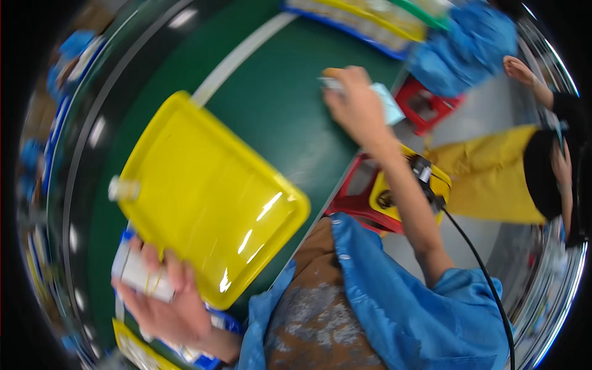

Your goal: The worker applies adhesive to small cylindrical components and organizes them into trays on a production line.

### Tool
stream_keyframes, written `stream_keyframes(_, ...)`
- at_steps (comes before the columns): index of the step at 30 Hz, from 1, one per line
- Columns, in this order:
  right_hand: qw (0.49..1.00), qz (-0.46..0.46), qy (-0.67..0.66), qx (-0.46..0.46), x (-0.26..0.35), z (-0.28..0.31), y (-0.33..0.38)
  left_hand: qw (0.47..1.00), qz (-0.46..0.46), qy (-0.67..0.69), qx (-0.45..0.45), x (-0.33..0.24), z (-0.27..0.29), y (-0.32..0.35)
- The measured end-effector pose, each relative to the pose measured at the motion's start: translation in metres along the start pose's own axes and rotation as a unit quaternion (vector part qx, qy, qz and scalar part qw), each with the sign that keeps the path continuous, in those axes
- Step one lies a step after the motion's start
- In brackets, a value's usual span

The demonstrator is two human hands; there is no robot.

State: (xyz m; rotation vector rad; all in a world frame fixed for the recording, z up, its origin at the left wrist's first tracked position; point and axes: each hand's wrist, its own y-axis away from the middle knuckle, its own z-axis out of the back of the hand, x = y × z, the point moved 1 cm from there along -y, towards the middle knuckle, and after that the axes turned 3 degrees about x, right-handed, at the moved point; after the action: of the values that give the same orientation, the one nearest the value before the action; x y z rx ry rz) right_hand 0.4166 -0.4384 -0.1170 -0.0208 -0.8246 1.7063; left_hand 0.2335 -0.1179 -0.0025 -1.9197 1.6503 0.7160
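Two bare hands work well apart over a green counter (pixel 277 74). The left hand (pixel 179 311), at the near left, is closed around a small white box (pixel 142 274), thumb on one side and fingers on the other. The right hand (pixel 361 114), farther off to the right, has its fingers curled at a small orange-and-white piece (pixel 331 82); blur stops me telling whether that grip has taken it or only touches it. A pale blue sheet (pixel 390 105) shows just beside that hand, on its right.

Between the hands lies a shiny yellow tray (pixel 203 179), with a small white roll (pixel 125 189) at its left edge, on the rim or just past it, I cannot say which.

I judge the step in hand to be holding at the left while the right picks up or sets down. The next move seems to call for a sure pinch at the right, a steady box at the left, and care around the tray's raised rim.
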Motion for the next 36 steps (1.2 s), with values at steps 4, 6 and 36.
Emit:
stream_keyframes(4, 0.996, -0.018, -0.091, 0.006, 0.031, -0.002, -0.008, 0.997, 0.016, -0.071, 0.038, 0.023, -0.010, -0.003)
stream_keyframes(6, 0.994, 0.014, -0.101, -0.028, 0.032, -0.014, -0.001, 0.992, 0.003, -0.123, 0.021, 0.036, -0.019, -0.001)
stream_keyframes(36, 0.247, -0.509, -0.770, 0.294, -0.079, 0.087, 0.269, 0.979, 0.079, -0.158, -0.106, 0.052, 0.006, -0.002)
